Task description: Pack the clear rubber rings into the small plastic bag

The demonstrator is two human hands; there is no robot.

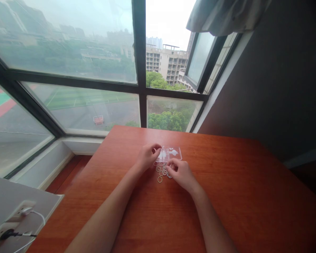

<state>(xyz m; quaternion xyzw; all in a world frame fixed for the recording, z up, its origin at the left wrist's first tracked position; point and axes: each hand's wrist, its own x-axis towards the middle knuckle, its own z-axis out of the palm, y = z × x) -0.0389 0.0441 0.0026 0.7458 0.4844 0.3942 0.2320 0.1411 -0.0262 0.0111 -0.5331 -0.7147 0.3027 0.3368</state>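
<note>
In the head view, the left hand (149,154) is half curled at the left end of a clear plastic box (180,154), its thumb and fingers bent toward each other by the edge; whether they grip the box or only rest against it cannot be told. The box lies between and just beyond the two hands, and a white shape (174,152) shows on its right part. The right hand (181,172) sits nearer the person, its thumb and forefinger drawn close together over a small heap of rings (164,170); whether a ring is pinched there is too small to tell. The rings lie between the hands, on the near side of the box, some overlapping, and one pale ring (160,182) lies closest to the person, to the left of the right hand's fingertips. Both forearms reach over a reddish-brown wooden table (232,186). Beyond the hands stands a dark window frame (140,45), with a curtain (223,17) hanging beyond and to the right of the right hand.
</note>
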